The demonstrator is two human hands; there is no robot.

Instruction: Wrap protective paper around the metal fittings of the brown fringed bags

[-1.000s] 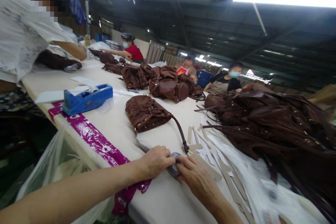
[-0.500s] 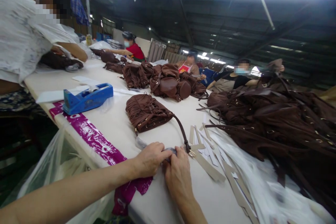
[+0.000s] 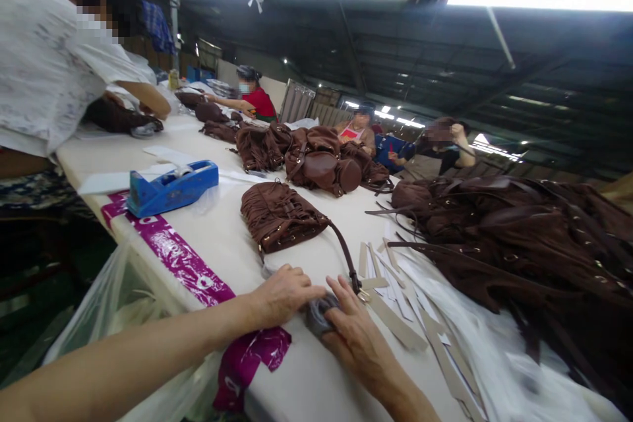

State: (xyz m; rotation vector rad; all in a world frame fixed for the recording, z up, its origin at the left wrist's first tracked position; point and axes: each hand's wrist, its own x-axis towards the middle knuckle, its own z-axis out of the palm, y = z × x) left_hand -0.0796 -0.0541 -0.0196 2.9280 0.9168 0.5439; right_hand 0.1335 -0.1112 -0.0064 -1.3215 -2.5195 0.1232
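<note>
Examining the feed remotely, I find both hands low over the near part of the surface point(image 3: 306, 376). My right hand point(image 3: 360, 333) loosely holds a grey bundle point(image 3: 317, 316), its upper fingers stretched out and parted. My left hand point(image 3: 283, 295) is curled with the thumb side at the bundle's edge; I cannot tell whether it grips anything.

Just beyond lies a brown fringed bag point(image 3: 281, 216), its dark strap point(image 3: 343, 254) running down to a metal clasp point(image 3: 364, 295) near the right hand. To the right I note loose cardboard strips point(image 3: 398, 323) and a large heap of brown bags point(image 3: 514, 237). To the left, a purple strip point(image 3: 173, 257) follows the edge, with a blue tape dispenser point(image 3: 173, 190) at its far end.

Farther back stands a row of brown bags point(image 3: 316, 158). One person in white point(image 3: 44, 59) leans over the left side; others are seated beyond.
</note>
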